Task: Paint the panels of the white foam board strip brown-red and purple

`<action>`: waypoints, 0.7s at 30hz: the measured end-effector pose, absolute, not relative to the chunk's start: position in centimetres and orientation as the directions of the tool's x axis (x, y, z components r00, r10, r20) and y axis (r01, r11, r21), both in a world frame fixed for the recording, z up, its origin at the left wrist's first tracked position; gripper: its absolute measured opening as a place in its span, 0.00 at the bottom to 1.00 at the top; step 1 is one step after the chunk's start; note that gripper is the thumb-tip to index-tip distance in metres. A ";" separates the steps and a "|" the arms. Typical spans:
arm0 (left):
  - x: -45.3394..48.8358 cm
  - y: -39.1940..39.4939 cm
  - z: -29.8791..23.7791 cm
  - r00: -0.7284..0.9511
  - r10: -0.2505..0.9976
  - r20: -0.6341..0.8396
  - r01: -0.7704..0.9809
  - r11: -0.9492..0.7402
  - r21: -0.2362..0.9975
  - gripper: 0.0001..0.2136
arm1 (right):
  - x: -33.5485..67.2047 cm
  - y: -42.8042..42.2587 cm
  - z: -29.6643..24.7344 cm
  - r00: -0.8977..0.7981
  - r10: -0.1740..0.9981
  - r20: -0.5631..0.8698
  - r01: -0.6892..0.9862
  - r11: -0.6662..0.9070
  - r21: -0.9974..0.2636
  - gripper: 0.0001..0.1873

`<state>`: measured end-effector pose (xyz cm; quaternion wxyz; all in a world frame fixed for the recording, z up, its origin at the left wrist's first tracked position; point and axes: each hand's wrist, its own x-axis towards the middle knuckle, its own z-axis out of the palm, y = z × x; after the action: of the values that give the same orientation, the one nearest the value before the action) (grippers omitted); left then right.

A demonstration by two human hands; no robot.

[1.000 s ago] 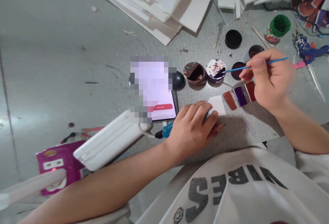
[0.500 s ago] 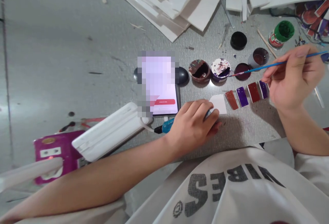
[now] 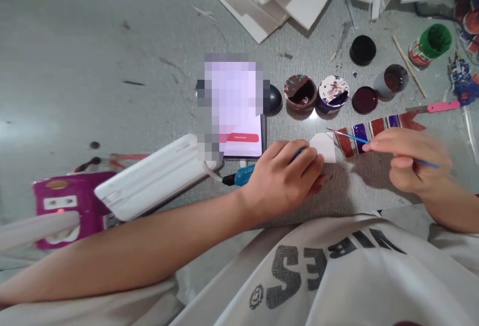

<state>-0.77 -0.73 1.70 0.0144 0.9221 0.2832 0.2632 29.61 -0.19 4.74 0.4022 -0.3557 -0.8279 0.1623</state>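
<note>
My right hand (image 3: 415,159) is closed around a thin paintbrush (image 3: 354,136) with a blue handle. Its dark tip hovers over the top right of a small white card piece (image 3: 325,146), whether touching I cannot tell. My left hand (image 3: 290,171) holds the near left edge of that card, fingers curled. A blue object (image 3: 245,175) with a black end runs under the left hand, and blue shows between the fingers; its kind is hidden. Painted strips, one red-brown (image 3: 344,142) and one purple (image 3: 360,138), lie between the hands, with more red and purple pieces beyond.
Behind the strips stand a brown paint jar (image 3: 300,94), a purple paint jar (image 3: 333,95), a dark red lid (image 3: 365,100) and a water cup (image 3: 391,81). Green paint jar (image 3: 430,45), pink cutter (image 3: 443,107), phone (image 3: 243,147), white power bank (image 3: 145,178) and purple socket box (image 3: 71,181) surround them.
My right hand has brought the brush down and left, from beside the purple jar to the white card. The left hand stays on the card. The view has shifted slightly.
</note>
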 end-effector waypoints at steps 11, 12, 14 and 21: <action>-0.8 -0.5 2.3 0.706 0.551 0.445 0.516 -0.831 0.209 0.10 | 29.1 0.3 5.9 -0.487 0.623 0.613 0.349 0.781 -0.517 0.05; -0.9 -0.4 2.3 0.705 0.554 0.443 0.518 -0.829 0.211 0.11 | 29.2 0.3 5.8 -0.481 0.631 0.608 0.361 0.775 -0.519 0.05; -0.9 -0.4 2.4 0.706 0.554 0.441 0.518 -0.829 0.211 0.11 | 29.3 0.3 5.8 -0.479 0.639 0.602 0.363 0.769 -0.527 0.05; -1.0 -0.5 2.2 0.706 0.550 0.445 0.508 -0.832 0.221 0.09 | 29.4 0.0 5.8 -0.512 0.663 0.547 0.400 0.747 -0.531 0.05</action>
<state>-1.01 -0.46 2.16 0.0410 0.9228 0.2867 0.2541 29.38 -0.04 5.84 0.3836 -0.3116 -0.8522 0.1716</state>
